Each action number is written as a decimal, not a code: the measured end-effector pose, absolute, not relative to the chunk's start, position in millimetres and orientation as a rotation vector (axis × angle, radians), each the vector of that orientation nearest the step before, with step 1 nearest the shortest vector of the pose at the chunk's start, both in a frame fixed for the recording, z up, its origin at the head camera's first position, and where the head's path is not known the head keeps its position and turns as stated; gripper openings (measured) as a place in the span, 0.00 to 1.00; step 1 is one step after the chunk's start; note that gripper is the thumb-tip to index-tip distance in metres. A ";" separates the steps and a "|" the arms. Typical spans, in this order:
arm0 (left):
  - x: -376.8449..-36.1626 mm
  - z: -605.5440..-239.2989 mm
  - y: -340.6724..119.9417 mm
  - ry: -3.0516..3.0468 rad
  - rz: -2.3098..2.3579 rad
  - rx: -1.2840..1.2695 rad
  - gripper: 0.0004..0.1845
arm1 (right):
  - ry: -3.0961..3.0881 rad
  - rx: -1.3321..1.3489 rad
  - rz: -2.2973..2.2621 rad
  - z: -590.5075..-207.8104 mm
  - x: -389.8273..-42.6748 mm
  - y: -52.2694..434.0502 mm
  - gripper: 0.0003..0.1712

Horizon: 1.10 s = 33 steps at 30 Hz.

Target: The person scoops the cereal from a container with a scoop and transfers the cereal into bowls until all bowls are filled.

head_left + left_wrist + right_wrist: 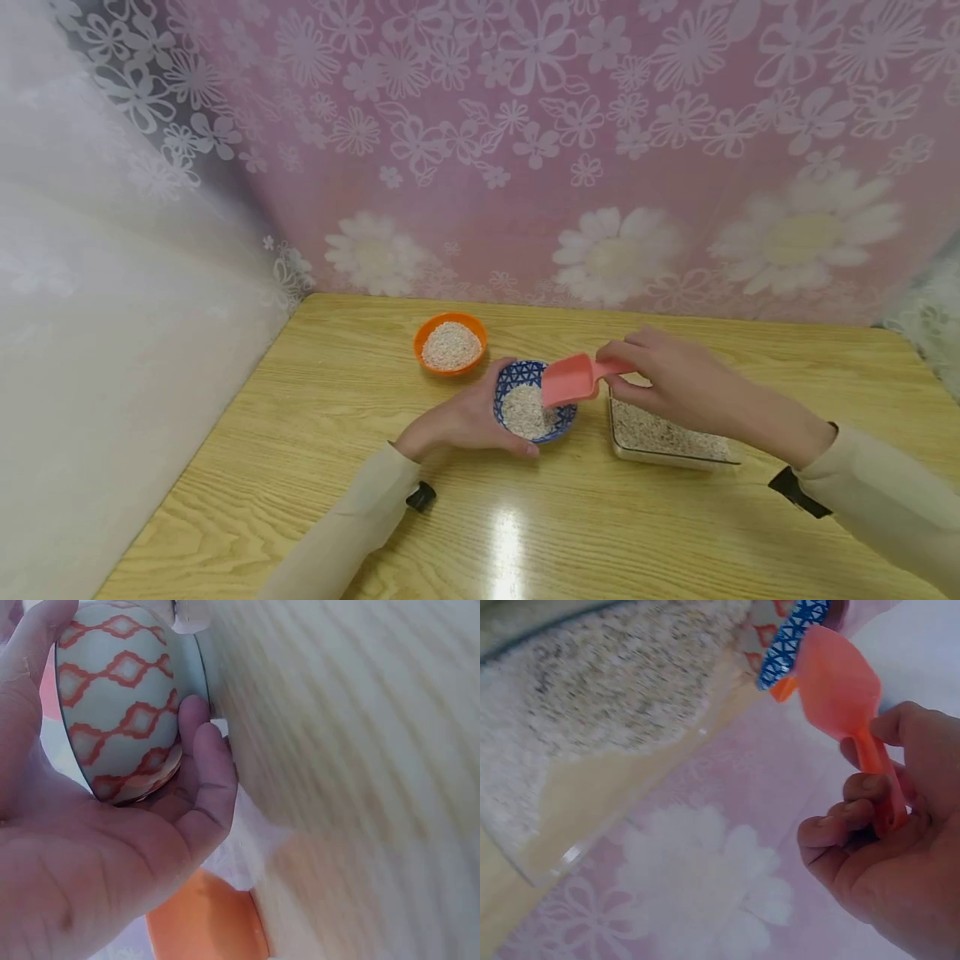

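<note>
orange bowl (pixel 450 343) of pale grain on wooden table (pixel 315 467), floral curtain (pixel 570 150) behind

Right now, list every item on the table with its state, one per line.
Orange bowl: full of grain, untouched.
Blue bowl: partly filled, cupped by the left hand.
Pink scoop: tilted over the blue bowl, gripped by the right hand.
Clear tray: open, holds grain.

Pink scoop (pixel 567 381); blue-patterned bowl (pixel 517 379), orange diamonds outside; orange bowl (pixel 427 335); pink floral curtain (pixel 570 150)
</note>
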<state>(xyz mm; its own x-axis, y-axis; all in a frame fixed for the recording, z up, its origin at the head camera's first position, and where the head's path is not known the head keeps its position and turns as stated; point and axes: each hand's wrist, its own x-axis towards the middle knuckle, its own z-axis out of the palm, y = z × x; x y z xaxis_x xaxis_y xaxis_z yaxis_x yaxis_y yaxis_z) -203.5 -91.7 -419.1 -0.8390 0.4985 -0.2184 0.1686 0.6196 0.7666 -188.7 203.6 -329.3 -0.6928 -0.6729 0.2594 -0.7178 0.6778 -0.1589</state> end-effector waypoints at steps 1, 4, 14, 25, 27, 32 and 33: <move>-203.5 -419.0 -92.8 2.429 1.090 0.532 0.71 | -2.710 1.126 0.423 -332.5 -188.4 205.9 0.13; -202.7 -417.4 -95.2 2.430 1.089 0.549 0.71 | -2.686 1.107 0.571 -342.8 -187.1 212.4 0.15; -195.9 -406.7 -91.8 2.599 1.035 0.660 0.69 | -2.581 1.004 0.874 -368.4 -179.4 236.5 0.18; -189.1 -389.5 -70.5 2.743 1.026 0.744 0.66 | -2.532 0.838 0.946 -388.4 -168.7 281.8 0.21; -189.2 -387.1 -64.6 2.743 1.008 0.763 0.67 | -2.540 0.803 0.943 -392.1 -167.9 289.8 0.21; -190.0 -385.2 -45.8 2.728 0.966 0.820 0.67 | -2.591 0.751 0.952 -400.4 -167.0 304.1 0.20; -189.5 -385.1 -41.8 2.717 0.963 0.830 0.67 | -2.600 0.761 0.950 -401.8 -167.2 305.5 0.20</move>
